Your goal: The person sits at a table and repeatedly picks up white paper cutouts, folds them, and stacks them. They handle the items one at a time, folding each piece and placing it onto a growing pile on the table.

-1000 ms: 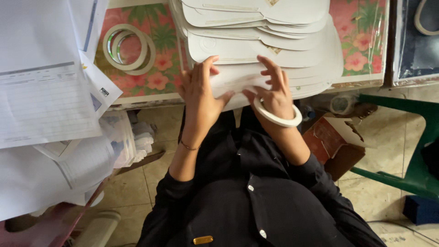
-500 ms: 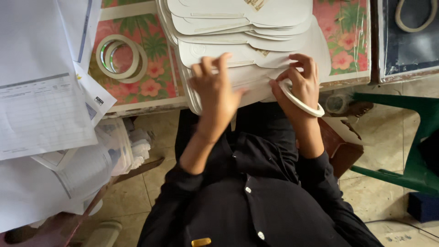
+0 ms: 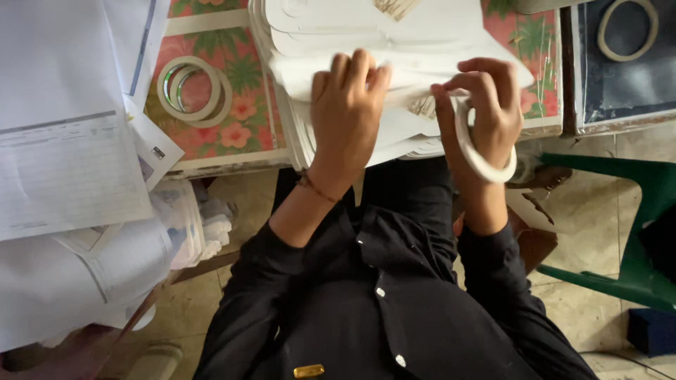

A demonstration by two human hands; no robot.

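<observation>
A stack of white die-cut card sheets (image 3: 366, 28) lies on a table with a pink floral cloth (image 3: 232, 119). My left hand (image 3: 348, 105) grips the near edge of the top white sheet (image 3: 415, 70) and lifts it, fingers curled over it. My right hand (image 3: 486, 105) pinches the same sheet's right side. A white roll of tape (image 3: 475, 151) hangs around my right hand's fingers. My black sleeves and buttoned shirt fill the lower frame.
Two tape rolls (image 3: 190, 88) lie on the cloth at left. Printed paper forms (image 3: 63, 162) and plastic-wrapped papers (image 3: 84, 274) overhang at far left. Another tape ring (image 3: 627, 28) rests on a dark tray at upper right. A green plastic chair (image 3: 634, 239) stands on the tiled floor at right.
Both hands have moved up onto the stack and lifted the top sheet's near edge. The tape roll has slid from hanging under my right hand to sitting around its fingers.
</observation>
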